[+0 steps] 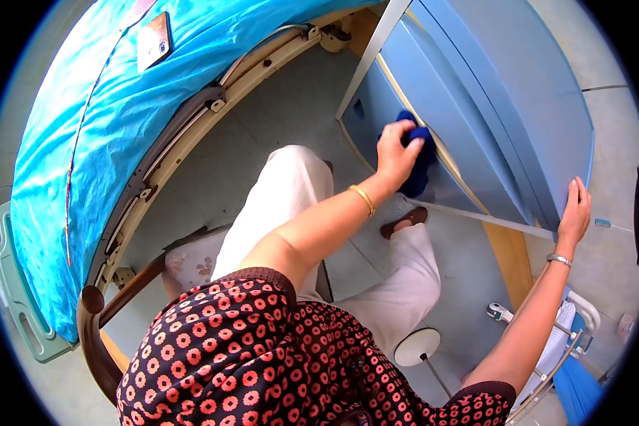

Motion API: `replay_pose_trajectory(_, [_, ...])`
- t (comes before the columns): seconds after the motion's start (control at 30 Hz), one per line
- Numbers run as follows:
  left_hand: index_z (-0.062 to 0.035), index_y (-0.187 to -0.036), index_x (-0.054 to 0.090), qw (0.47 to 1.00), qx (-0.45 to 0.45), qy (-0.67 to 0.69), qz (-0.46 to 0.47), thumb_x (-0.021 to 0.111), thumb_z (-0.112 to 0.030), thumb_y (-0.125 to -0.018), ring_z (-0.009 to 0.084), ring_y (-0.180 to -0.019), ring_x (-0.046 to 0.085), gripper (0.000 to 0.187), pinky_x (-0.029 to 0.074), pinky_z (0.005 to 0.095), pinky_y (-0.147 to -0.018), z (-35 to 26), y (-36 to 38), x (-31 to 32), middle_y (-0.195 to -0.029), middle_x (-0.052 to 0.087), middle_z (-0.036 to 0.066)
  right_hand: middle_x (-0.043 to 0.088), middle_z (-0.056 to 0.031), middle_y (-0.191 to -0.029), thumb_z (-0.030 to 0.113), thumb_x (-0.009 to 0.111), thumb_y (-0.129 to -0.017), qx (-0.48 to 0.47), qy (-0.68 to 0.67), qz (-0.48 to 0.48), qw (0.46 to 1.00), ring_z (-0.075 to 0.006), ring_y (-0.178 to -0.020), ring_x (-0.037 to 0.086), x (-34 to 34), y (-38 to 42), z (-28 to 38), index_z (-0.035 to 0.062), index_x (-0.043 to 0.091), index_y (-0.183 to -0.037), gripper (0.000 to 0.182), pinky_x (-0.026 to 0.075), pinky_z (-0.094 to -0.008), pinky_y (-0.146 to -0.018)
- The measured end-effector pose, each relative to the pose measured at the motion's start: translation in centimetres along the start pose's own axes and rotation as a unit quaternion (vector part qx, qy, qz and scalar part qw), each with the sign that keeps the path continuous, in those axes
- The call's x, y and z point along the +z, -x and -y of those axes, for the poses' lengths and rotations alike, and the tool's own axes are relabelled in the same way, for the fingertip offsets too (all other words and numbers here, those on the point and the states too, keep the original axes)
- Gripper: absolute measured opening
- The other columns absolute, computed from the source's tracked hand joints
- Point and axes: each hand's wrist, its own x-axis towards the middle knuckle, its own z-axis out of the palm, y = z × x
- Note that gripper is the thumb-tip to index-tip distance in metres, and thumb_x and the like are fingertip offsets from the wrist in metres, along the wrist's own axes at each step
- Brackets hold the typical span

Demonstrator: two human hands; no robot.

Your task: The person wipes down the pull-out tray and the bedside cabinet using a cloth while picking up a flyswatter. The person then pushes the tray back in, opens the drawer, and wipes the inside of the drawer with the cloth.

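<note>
My left hand [396, 153], with a gold bangle at the wrist, is closed on a bunched dark blue cloth [420, 170]. The cloth lies against the front of a blue cabinet [468, 106], beside a cream strip [444, 153] running across its panels. My right hand [575, 211], with a silver-coloured band at its wrist, lies along the cabinet's near right edge. Its fingers are stretched out and touch that edge; the thumb is not plainly visible.
A bed with a bright blue cover [113, 99] curves along the left, with a phone [154, 41] on it. A wooden chair arm [91, 319] stands at lower left. Near my leg is a round white disc on a thin rod [417, 346]. A metal-framed item [568, 326] stands at lower right.
</note>
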Motion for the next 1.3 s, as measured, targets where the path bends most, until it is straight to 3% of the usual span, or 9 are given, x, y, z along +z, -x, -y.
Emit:
replay_pose_trajectory(0.13, [-0.0015,-0.093,0.058,0.995,-0.032,-0.005,-0.090,0.065,-0.010,-0.072,0.0278,-0.087,0.059,0.023,0.046,0.0331,-0.081,-1.4,-2.4,0.8,-0.093,0.059,0.015,0.055,-0.0027,-0.119,0.041,0.047,-0.087,0.005,0.003,0.001,1.000,-0.0227,-0.109,0.051,-0.2,-0.1,0.3,0.0141,0.060,-0.113,0.039,0.038,-0.0310,-0.090])
replay_pose_trajectory(0.27, [-0.0026,-0.088,0.059,0.989,0.068,-0.124,0.052,0.064,-0.006,-0.068,0.0300,-0.085,0.057,0.021,0.046,0.0346,-0.078,-0.4,0.7,1.1,-0.091,0.058,0.014,0.055,-0.0023,-0.119,0.040,0.047,-0.087,0.006,0.010,-0.002,1.000,-0.0225,-0.110,0.051,0.0,0.0,0.1,0.0145,0.060,-0.113,0.039,0.038,-0.0312,-0.090])
replay_pose_trajectory(0.4, [-0.0035,-0.102,0.057,0.960,-0.109,-0.067,0.250,0.063,-0.007,-0.071,0.0258,-0.091,0.059,0.032,0.046,0.0332,-0.083,-0.6,2.0,0.5,-0.102,0.059,0.012,0.055,-0.0018,-0.118,0.040,0.047,-0.087,0.002,0.010,-0.004,1.000,-0.0225,-0.110,0.050,0.1,-0.1,0.0,0.0149,0.060,-0.112,0.038,0.039,-0.0315,-0.090])
replay_pose_trajectory(0.43, [-0.0039,-0.108,0.053,0.942,-0.201,0.103,0.250,0.061,-0.006,-0.072,0.0258,-0.091,0.058,0.037,0.047,0.0342,-0.083,-1.0,1.8,0.6,-0.102,0.058,0.012,0.055,-0.0018,-0.118,0.040,0.047,-0.087,0.003,0.012,-0.005,1.000,-0.0225,-0.110,0.050,0.1,-0.1,0.1,0.0149,0.060,-0.112,0.038,0.039,-0.0315,-0.090])
replay_pose_trajectory(0.5, [-0.0051,-0.121,0.042,0.824,-0.335,0.367,0.273,0.055,-0.006,-0.076,0.0256,-0.091,0.058,0.047,0.048,0.0361,-0.082,-2.3,1.0,0.6,-0.101,0.057,0.013,0.055,-0.0017,-0.118,0.039,0.047,-0.087,0.004,0.011,-0.006,1.000,-0.0227,-0.109,0.051,-0.1,0.1,0.5,0.0142,0.061,-0.112,0.037,0.039,-0.0315,-0.090])
replay_pose_trajectory(0.6, [-0.0067,-0.100,0.048,0.614,-0.448,0.567,0.317,0.054,-0.009,-0.076,0.0232,-0.077,0.061,0.025,0.054,0.0376,-0.068,-3.4,0.4,1.9,-0.088,0.057,0.012,0.055,-0.0019,-0.118,0.038,0.047,-0.087,0.008,-0.004,-0.006,1.000,-0.0229,-0.108,0.051,-0.3,0.4,1.1,0.0134,0.061,-0.111,0.037,0.039,-0.0313,-0.090])
replay_pose_trajectory(0.9, [-0.0061,-0.091,0.043,0.784,-0.423,0.359,0.278,0.050,-0.004,-0.077,0.0198,-0.070,0.059,0.017,0.052,0.0347,-0.063,-5.4,3.8,-2.0,-0.081,0.055,0.011,0.054,-0.0020,-0.119,0.037,0.047,-0.087,0.001,0.019,-0.013,1.000,-0.0240,-0.109,0.050,-0.6,0.9,1.7,0.0146,0.060,-0.111,0.035,0.040,-0.0337,-0.090])
replay_pose_trajectory(1.13, [-0.0040,-0.122,0.040,0.763,-0.428,0.341,0.345,0.047,-0.003,-0.075,0.0207,-0.091,0.057,0.048,0.049,0.0340,-0.082,-6.9,7.4,-8.7,-0.102,0.054,0.010,0.055,-0.0044,-0.118,0.036,0.046,-0.087,0.004,0.024,-0.022,0.999,-0.0253,-0.108,0.051,-1.1,1.6,2.6,0.0119,0.060,-0.111,0.036,0.040,-0.0334,-0.089])
replay_pose_trajectory(1.3, [-0.0009,-0.112,0.050,0.774,-0.448,0.306,0.325,0.051,-0.002,-0.073,0.0208,-0.088,0.060,0.039,0.051,0.0344,-0.080,-5.7,10.7,-12.8,-0.100,0.059,0.010,0.056,-0.0045,-0.117,0.037,0.045,-0.087,0.009,0.015,-0.031,0.999,-0.0258,-0.107,0.052,-1.2,1.8,2.8,0.0120,0.060,-0.110,0.037,0.041,-0.0335,-0.089])
